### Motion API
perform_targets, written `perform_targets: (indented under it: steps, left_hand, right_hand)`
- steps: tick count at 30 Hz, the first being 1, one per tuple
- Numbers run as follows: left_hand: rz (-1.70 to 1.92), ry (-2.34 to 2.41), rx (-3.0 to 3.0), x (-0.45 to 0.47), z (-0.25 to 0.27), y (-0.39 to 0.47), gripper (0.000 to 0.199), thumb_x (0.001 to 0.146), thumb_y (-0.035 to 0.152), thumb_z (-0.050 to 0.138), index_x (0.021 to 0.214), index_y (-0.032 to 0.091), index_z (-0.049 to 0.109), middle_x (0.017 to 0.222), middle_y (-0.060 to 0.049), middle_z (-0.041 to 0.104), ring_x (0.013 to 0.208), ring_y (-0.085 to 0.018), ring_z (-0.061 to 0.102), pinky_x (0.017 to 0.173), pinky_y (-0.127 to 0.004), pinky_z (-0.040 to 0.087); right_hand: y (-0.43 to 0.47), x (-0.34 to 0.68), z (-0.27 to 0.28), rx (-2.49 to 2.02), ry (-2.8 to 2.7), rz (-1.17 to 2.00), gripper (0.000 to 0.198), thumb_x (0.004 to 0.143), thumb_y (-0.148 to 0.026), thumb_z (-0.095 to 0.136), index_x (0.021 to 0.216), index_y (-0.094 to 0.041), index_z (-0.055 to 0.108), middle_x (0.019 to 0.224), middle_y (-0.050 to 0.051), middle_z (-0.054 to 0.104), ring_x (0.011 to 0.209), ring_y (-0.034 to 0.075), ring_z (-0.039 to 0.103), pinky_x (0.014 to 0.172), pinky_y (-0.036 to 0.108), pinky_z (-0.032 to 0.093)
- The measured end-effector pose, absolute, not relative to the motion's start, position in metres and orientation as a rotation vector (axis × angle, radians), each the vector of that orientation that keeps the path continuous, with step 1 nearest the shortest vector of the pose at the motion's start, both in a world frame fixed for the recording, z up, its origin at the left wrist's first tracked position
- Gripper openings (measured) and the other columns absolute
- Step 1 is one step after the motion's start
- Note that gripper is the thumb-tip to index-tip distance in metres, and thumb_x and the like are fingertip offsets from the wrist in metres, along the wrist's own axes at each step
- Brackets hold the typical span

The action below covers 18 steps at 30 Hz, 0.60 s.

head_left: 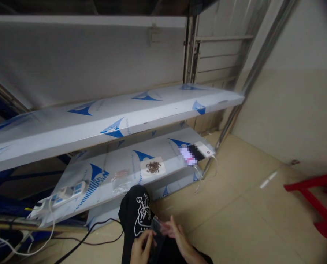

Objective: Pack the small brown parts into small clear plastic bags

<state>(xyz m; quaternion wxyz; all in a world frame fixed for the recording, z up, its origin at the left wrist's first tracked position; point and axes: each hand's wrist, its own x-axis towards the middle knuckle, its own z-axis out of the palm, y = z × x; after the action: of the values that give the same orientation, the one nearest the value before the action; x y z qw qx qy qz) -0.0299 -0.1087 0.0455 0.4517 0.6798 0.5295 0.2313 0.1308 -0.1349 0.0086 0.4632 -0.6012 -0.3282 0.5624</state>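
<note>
Low in the head view, over my dark-clothed lap, is a small clear plastic bag (158, 231). My left hand (141, 248) is closed, its thumb and fingers pinching the bag's near side. My right hand (177, 235) is beside the bag's other side, thumb raised and fingers stretched toward it; their tips are blurred against the plastic. Ahead on the lower shelf, a pile of small brown pieces (153, 167) rests on a white square sheet (144, 171). To its left lies another clear bag (121, 180) with something pinkish inside.
A phone (189, 155) and a white device (205, 149) with cables lie at the shelf's right end. A power strip (71, 192) sits on its left. An upper shelf (152, 110) overhangs it. Black cable (97, 223) crosses the floor; a red stool (317, 187) stands right.
</note>
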Motion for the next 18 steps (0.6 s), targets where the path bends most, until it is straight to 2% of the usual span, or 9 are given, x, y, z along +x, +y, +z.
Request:
perform_targets:
  steps: [3, 6, 12, 18]
  left_hand:
    - [0.46, 1.25, 1.619, -0.029, 0.057, -0.109, 0.05, 0.081, 0.057, 0.033, 0.074, 0.017, 0.062, 0.066, -0.003, 0.062, 0.066, -0.016, 0.058, 0.063, -0.023, 0.045]
    - [0.413, 1.183, 1.617, -0.024, 0.071, -0.11, 0.044, 0.084, 0.049, 0.036, 0.071, 0.015, 0.061, 0.07, -0.003, 0.063, 0.07, -0.015, 0.058, 0.067, -0.023, 0.043]
    - [0.422, 1.146, 1.679, -0.01, 0.094, -0.104, 0.037, 0.085, 0.042, 0.039, 0.068, 0.016, 0.06, 0.061, -0.001, 0.061, 0.063, -0.013, 0.057, 0.063, -0.02, 0.041]
    - [0.579, 1.376, 1.712, -0.007, 0.102, -0.099, 0.027, 0.082, 0.041, 0.045, 0.086, 0.02, 0.062, 0.058, 0.003, 0.059, 0.057, -0.011, 0.056, 0.063, -0.019, 0.039]
  right_hand:
    - [-0.134, 0.139, 0.024, -1.378, -0.706, 1.483, 0.066, 0.068, -0.072, 0.04, 0.078, -0.014, 0.07, 0.072, 0.01, 0.069, 0.064, 0.022, 0.064, 0.067, 0.035, 0.047]
    - [-0.136, 0.147, 0.038, -1.276, -0.786, 1.445, 0.045, 0.066, -0.056, 0.06, 0.081, -0.015, 0.069, 0.075, 0.008, 0.069, 0.068, 0.019, 0.063, 0.066, 0.029, 0.047]
    - [-0.139, 0.164, 0.058, -1.322, -0.921, 1.49, 0.033, 0.065, -0.043, 0.067, 0.081, -0.015, 0.07, 0.078, 0.007, 0.069, 0.072, 0.017, 0.062, 0.07, 0.028, 0.047]
    - [-0.125, 0.169, 0.075, -1.297, -0.906, 1.58, 0.034, 0.062, -0.042, 0.07, 0.08, -0.013, 0.069, 0.077, 0.007, 0.07, 0.068, 0.016, 0.063, 0.066, 0.028, 0.049]
